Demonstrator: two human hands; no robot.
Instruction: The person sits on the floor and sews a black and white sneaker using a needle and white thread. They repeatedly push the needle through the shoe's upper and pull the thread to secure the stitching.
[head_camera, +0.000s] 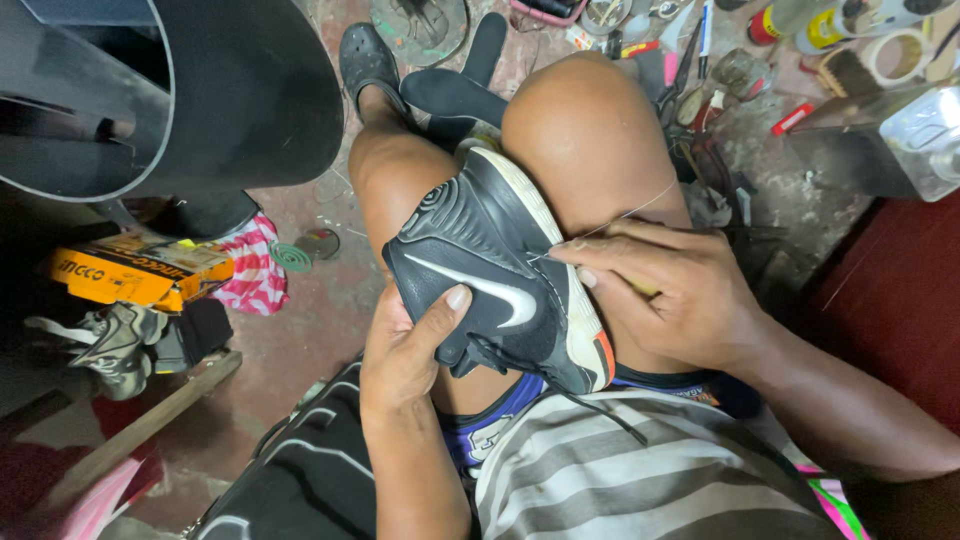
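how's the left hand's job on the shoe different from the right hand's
The left hand grips the black sneaker from its upper side, thumb pressed flat on it; the right hand sits at the sole edge, fingertips pinching a thin thread. Left steadies, right works. Both touch the same shoe, wedged between the knees.
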